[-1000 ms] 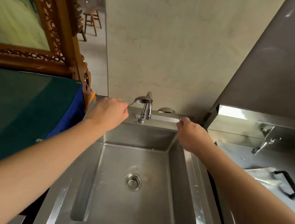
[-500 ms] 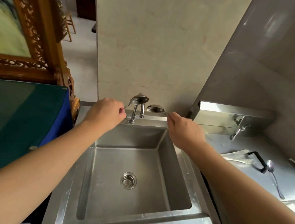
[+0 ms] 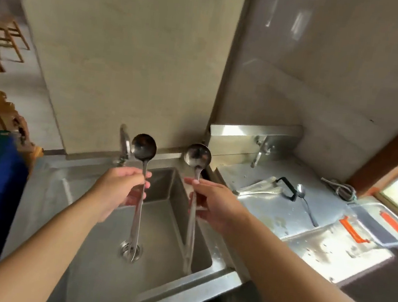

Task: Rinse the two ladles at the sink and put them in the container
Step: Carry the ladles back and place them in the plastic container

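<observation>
Over a square stainless-steel sink [image 3: 95, 251], two hands each hold a ladle upright.

From the head camera: the left hand [image 3: 117, 191] has its fingers closed round the left long-handled steel ladle [image 3: 144, 147], and the right hand [image 3: 214, 203] grips the right long-handled steel ladle [image 3: 197, 155], bowls up beside the chrome tap [image 3: 124, 144]. Beige wall panels rise behind; the wet steel counter [image 3: 273, 210] at right carries a small steel spoon [image 3: 308, 204] and a clear lidded container with orange clips [image 3: 368, 229]. No writing is readable.

Left hand [image 3: 118, 188] grips left ladle [image 3: 144, 147], right hand [image 3: 214, 203] grips right ladle [image 3: 197, 156]; both bowls up, handles hanging over sink [image 3: 150, 293]. Faucet [image 3: 124, 145] behind.
</observation>
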{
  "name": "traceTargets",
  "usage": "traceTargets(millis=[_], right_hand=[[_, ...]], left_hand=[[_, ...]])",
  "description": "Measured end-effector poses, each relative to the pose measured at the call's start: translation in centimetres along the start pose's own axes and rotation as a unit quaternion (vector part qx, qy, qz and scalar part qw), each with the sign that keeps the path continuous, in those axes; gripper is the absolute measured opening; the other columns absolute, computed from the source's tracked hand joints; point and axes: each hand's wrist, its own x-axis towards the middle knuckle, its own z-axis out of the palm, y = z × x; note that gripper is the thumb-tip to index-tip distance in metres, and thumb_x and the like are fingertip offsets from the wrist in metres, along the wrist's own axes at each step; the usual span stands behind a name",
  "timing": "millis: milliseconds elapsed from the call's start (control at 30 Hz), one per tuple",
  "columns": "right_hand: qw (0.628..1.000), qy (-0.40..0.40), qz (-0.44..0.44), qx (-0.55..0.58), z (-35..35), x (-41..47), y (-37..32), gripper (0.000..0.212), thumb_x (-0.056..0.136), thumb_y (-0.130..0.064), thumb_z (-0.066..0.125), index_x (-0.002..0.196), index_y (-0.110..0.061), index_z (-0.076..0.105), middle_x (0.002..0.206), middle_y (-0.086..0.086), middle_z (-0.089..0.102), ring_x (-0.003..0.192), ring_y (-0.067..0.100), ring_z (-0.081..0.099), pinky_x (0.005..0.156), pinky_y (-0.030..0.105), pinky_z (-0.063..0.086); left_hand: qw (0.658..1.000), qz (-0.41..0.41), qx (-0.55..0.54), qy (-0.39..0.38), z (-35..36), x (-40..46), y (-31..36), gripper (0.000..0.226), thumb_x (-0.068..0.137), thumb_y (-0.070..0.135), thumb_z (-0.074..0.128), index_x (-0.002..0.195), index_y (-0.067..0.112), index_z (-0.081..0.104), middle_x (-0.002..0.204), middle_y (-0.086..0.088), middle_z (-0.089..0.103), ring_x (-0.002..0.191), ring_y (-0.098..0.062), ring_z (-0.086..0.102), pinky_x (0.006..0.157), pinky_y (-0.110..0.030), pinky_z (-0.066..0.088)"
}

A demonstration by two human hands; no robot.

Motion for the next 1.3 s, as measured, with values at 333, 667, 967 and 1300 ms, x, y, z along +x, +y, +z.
traceTargets(millis=[333,667,967,1300], right_hand=[[0.975,0.019,-0.004,0.223,-24.0,-7.2,3.3,0.016,0.097,-0.011,0.059,0.104,-0.010,0.074,0.068,0.002,0.061,0.055,0.010,0.045,0.050,0.019,0.043],[0.958,0.149,-0.003,0.245,-50.1,-16.8,5.8,0.021,0.093,-0.020,0.067,0.077,-0.016,0.079,0.062,-0.002,0.054,0.049,0.007,0.047,0.044,0.013,0.047],[0.917,0.224,0.049,0.327,-60.3,-19.5,6.8,0.012,0.090,-0.012,0.069,0.101,-0.007,0.071,0.068,0.004,0.068,0.047,0.009,0.061,0.045,0.018,0.054],[0.880,0.312,0.039,0.356,-65.0,-17.0,5.8,0.022,0.090,-0.009,0.069,0.110,0.000,0.072,0.075,0.008,0.071,0.053,0.011,0.066,0.049,0.020,0.057]], left_hand=[[0.991,-0.038,-0.012,-0.126,23.0,-4.3,-0.9,0.027,0.094,-0.008,0.054,0.111,0.005,0.071,0.083,-0.003,0.067,0.060,-0.017,0.064,0.050,-0.024,0.056],[0.977,-0.081,0.041,-0.192,50.7,-5.6,-1.3,0.025,0.093,-0.006,0.060,0.115,0.004,0.067,0.094,-0.008,0.072,0.064,-0.016,0.066,0.052,-0.022,0.056],[0.949,-0.071,0.195,-0.238,67.2,0.6,-0.6,0.022,0.090,-0.002,0.061,0.105,0.010,0.072,0.071,-0.005,0.068,0.052,-0.012,0.059,0.053,-0.023,0.049],[0.813,0.043,0.492,-0.308,79.3,12.5,-2.7,0.017,0.085,0.001,0.062,0.090,0.009,0.076,0.073,-0.007,0.067,0.065,-0.019,0.061,0.063,-0.028,0.055]])
